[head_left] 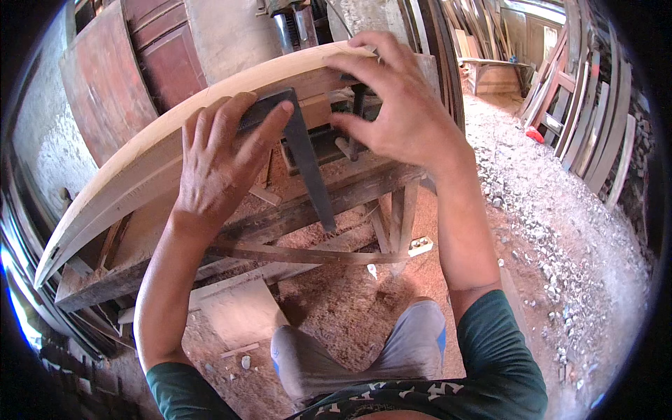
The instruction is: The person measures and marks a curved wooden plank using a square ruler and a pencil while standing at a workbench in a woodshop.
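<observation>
A long pale wooden plank (157,126) stands on edge across the workbench, curving away to the left. My left hand (217,147) lies on it with the fingers over its top. The left thumb presses the corner of a dark carpenter's square (308,161). One arm of the square lies along the plank, partly hidden by this hand; the other points down toward me. My right hand (406,98) is at the plank's right part, fingers spread and touching its upper edge. Its thumb is beside a dark metal clamp (355,115), partly hidden behind the hand.
The rough wooden workbench (280,217) carries sawdust and small offcuts. Below it, a thin wood strip (315,256) crosses above the dusty floor. Boards and a dark red door panel (168,63) lean behind. Many planks (595,105) lean at right, beside gravelly ground (553,245).
</observation>
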The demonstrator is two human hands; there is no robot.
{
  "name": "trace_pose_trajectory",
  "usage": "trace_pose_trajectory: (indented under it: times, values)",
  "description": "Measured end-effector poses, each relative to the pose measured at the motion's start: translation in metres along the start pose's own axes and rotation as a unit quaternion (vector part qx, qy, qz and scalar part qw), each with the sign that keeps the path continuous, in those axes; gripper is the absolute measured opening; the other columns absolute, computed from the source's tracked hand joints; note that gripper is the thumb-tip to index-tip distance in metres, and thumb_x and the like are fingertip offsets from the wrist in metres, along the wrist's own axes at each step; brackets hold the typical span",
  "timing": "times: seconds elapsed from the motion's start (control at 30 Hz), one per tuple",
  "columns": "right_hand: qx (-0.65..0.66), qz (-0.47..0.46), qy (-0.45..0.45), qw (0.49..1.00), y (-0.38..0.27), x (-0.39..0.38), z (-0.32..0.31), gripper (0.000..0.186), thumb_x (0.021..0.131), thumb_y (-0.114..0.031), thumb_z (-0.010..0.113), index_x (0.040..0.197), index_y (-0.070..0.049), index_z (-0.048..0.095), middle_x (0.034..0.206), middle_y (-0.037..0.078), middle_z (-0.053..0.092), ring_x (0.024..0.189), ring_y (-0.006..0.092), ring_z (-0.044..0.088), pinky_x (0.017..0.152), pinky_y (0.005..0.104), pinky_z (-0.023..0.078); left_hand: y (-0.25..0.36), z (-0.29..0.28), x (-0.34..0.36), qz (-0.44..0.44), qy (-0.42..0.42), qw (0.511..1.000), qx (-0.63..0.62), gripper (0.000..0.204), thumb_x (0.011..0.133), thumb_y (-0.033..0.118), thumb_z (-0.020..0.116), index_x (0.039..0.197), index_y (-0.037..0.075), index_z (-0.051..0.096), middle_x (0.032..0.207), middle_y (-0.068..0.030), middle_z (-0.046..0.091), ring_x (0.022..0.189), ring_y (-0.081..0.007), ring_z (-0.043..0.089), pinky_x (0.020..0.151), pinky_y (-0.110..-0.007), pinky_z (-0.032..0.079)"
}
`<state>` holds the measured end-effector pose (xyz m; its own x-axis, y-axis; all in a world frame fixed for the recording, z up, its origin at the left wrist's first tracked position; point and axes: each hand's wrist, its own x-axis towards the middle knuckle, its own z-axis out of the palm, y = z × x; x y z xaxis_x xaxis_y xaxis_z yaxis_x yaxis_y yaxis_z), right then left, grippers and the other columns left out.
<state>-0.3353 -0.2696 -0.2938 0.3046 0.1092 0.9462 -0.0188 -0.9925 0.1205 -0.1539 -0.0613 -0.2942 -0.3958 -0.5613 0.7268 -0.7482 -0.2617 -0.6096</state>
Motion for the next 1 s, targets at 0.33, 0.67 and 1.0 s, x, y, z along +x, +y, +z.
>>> trace_pose_trajectory:
  times: [0.33,0.67,1.0]
  values:
    - [-0.139,-0.033,0.008,0.99,-0.013,0.011,0.024,0.085,0.066,-0.014,0.092,0.141,-0.013,0.053,0.125,0.014,0.053,0.113,0.0338,0.055,0.101,0.048,0.047,-0.009,-0.006,-0.013,-0.041,0.009,0.999,0.005,0.071,0.068,0.004,0.083,0.135,0.014,0.064,0.107,-0.01,0.059,0.099,-0.0322,0.059,0.087,-0.046,0.051]
    - [-0.15,0.056,-0.038,0.986,-0.014,0.016,0.023,0.075,0.081,-0.045,0.084,0.142,-0.015,0.053,0.149,0.016,0.043,0.133,0.0373,0.048,0.115,0.0519,0.041,0.006,0.002,-0.138,-0.535,0.282,0.743,-0.287,0.038,0.097,0.029,0.074,0.123,0.004,0.064,0.113,-0.0097,0.069,0.074,-0.0103,0.056,0.066,-0.026,0.047]
    - [0.008,0.135,0.02,0.991,0.024,0.029,0.012,0.05,0.091,-0.044,0.077,0.118,-0.003,0.068,0.119,0.018,0.065,0.112,0.0342,0.063,0.101,0.0417,0.049,-0.044,0.016,-0.147,-0.609,0.413,0.402,-0.544,0.039,0.105,0.044,0.061,0.123,0.01,0.061,0.103,-0.0064,0.066,0.057,-0.0058,0.038,0.049,-0.021,0.035]
